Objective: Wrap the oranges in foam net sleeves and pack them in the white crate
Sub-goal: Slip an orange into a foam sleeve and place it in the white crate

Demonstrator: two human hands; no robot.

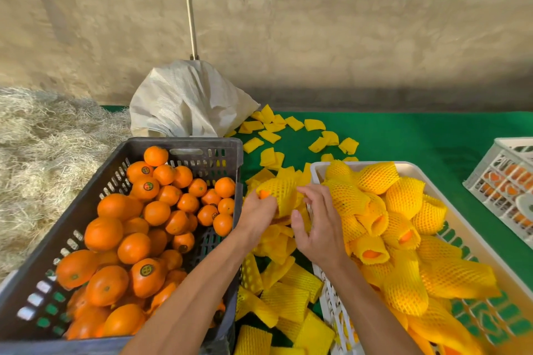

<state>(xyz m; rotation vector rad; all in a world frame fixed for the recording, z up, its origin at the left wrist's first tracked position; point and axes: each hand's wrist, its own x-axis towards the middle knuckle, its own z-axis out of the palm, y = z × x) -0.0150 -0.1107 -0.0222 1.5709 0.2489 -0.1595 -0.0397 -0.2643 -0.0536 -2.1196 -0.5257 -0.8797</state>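
Left hand point(257, 217) grips netted round orange point(278, 193); right hand point(317, 228) hangs loosely curled.

Lighting: soft, even, moderately bright; dim shadow band along the wall point(317, 37) base. Distortion: wide-angle bowing toward edges away from the wall. Focus: slightly soft throughout, possibly compression.

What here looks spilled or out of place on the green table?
Loose yellow foam sleeves lie scattered on the green table beside the white sack, and more are heaped between the dark crate and the white crate. Nothing looks damaged.
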